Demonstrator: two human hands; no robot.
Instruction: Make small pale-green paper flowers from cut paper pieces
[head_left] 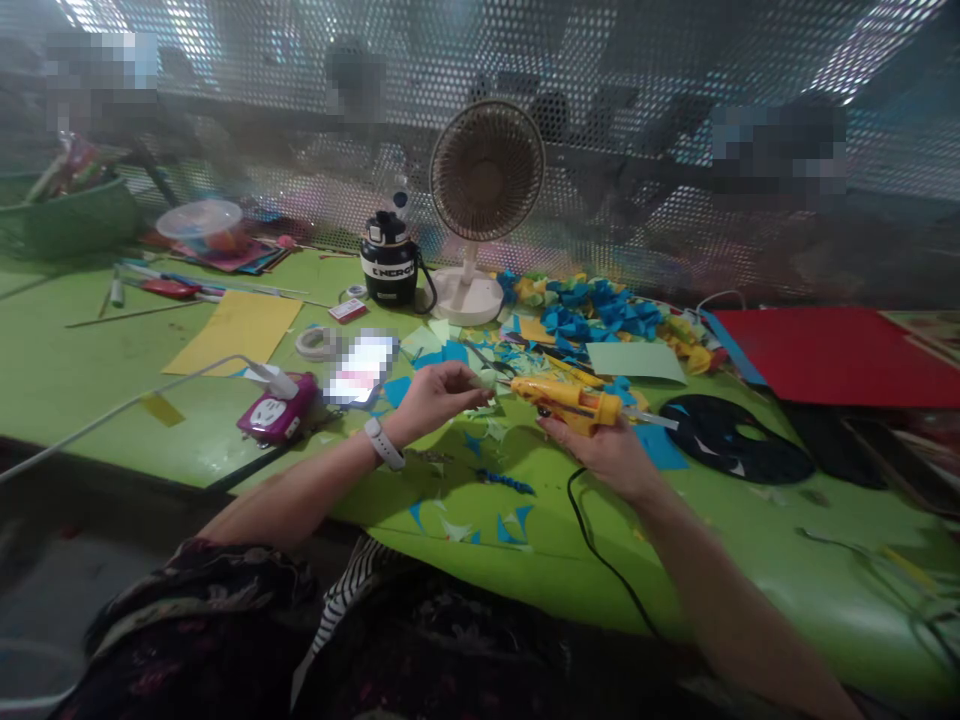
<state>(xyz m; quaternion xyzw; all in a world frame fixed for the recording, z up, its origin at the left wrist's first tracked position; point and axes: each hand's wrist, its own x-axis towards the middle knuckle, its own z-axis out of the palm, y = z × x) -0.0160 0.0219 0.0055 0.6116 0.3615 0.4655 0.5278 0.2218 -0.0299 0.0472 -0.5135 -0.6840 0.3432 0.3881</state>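
My right hand is wrapped round the grip of a yellow hot glue gun. A clear glue stick juts from the gun's back end, and a black cord runs down from it. The gun's nozzle points left, close to my left fingertips. My left hand, with a pale watch band at the wrist, pinches a small light green paper piece. Under my hands lie blue and pale green paper scraps and a dark blue beaded or twisted strip.
A white fan and a black jug stand at the back. Left of my hands are a phone, a tape roll and a purple power adapter. On the right lie a black disc and red sheets.
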